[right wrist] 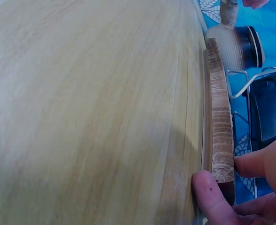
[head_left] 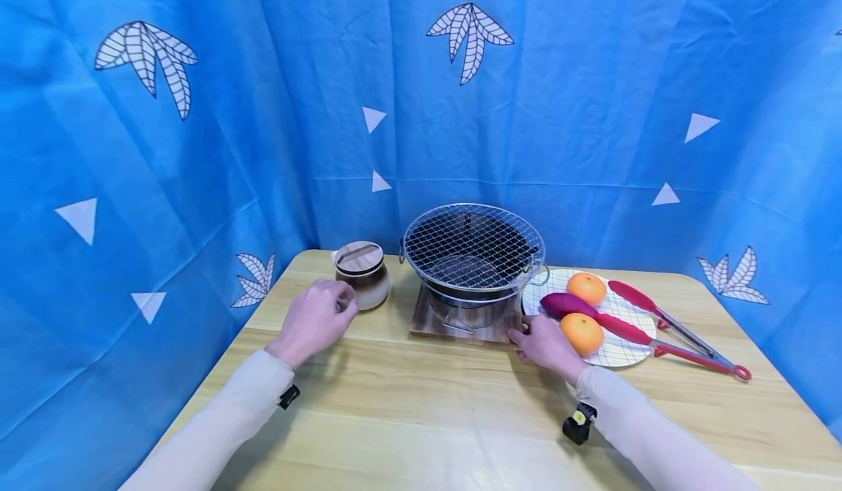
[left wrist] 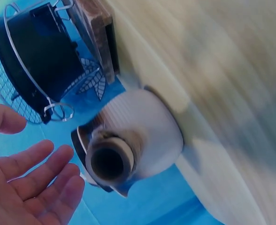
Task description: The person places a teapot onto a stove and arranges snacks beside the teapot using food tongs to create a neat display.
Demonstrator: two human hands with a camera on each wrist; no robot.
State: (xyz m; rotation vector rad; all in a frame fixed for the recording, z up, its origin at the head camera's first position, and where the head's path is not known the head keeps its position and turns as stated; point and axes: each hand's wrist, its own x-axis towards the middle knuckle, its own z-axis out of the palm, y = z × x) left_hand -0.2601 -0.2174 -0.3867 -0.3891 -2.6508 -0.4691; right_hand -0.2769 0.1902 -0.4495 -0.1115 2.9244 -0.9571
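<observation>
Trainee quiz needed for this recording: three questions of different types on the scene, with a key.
1. True or false: the right hand is holding the tongs.
2. How many orange fruits lie on the plate?
A) one
B) two
C) three
3. Fill in the blank: the thing nearest the left hand is the lidded ____.

Key:
1. False; it pinches the edge of the wooden board.
2. B
3. pot

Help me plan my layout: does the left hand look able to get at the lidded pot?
Likely yes: the left hand is beside the lidded pot, the fingers hold nothing, and no object shows between them and the pot's handle.
</observation>
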